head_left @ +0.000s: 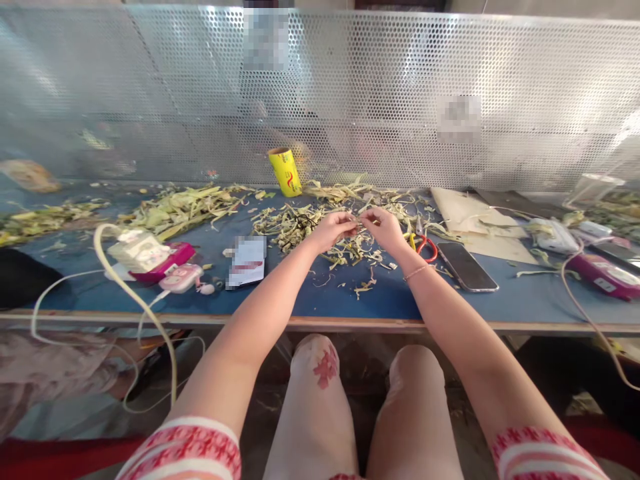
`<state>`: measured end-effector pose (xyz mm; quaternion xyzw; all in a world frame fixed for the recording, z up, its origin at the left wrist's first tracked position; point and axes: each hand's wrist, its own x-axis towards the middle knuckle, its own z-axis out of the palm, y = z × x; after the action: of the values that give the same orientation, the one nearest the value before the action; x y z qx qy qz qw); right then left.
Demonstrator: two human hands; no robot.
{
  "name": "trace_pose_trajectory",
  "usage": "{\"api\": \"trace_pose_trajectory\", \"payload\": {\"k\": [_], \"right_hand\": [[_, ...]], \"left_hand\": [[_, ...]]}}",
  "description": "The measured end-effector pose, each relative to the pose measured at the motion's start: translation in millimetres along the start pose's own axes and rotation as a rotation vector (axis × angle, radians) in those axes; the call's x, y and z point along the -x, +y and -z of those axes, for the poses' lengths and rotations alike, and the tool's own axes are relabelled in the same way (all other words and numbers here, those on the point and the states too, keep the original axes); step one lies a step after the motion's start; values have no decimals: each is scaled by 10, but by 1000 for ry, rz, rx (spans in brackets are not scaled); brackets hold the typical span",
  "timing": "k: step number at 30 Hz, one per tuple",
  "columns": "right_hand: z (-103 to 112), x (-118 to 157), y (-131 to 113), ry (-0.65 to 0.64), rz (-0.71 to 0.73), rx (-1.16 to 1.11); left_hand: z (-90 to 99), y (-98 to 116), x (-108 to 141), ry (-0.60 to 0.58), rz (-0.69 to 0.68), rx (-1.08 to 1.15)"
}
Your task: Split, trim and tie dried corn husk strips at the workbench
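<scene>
My left hand (334,230) and my right hand (383,229) meet over the table, fingertips pinched almost together. Between them is a small piece of dried plant (358,225), too small to make out in detail. Below and around both hands spreads a loose pile of dried, curled pale-green and brown plant pieces (295,227). Scissors with red-orange handles (428,249) lie just right of my right hand, partly hidden by its wrist. Beside them rests a dark phone (467,267).
A tilted yellow tube (285,172) stands behind the pile, before a perforated metal panel (330,87). Long plant strips (185,208) lie to the left. A propped phone (247,262), a power strip (163,262) with cables, brown cardboard (467,210) and a magenta box (607,275) sit around the blue table (320,303).
</scene>
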<state>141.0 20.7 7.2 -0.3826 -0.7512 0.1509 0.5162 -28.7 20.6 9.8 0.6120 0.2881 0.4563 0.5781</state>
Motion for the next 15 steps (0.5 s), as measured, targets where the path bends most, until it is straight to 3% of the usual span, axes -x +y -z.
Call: {"api": "trace_pose_trajectory", "payload": {"k": [4, 9, 15], "right_hand": [[1, -2, 35, 16, 62, 95], [-23, 1, 42, 12, 33, 137], [-25, 3, 27, 2, 3, 112]], "left_hand": [[1, 3, -8, 44, -74, -80], [37, -62, -47, 99, -146, -185], [65, -102, -82, 125, -176, -138]]}}
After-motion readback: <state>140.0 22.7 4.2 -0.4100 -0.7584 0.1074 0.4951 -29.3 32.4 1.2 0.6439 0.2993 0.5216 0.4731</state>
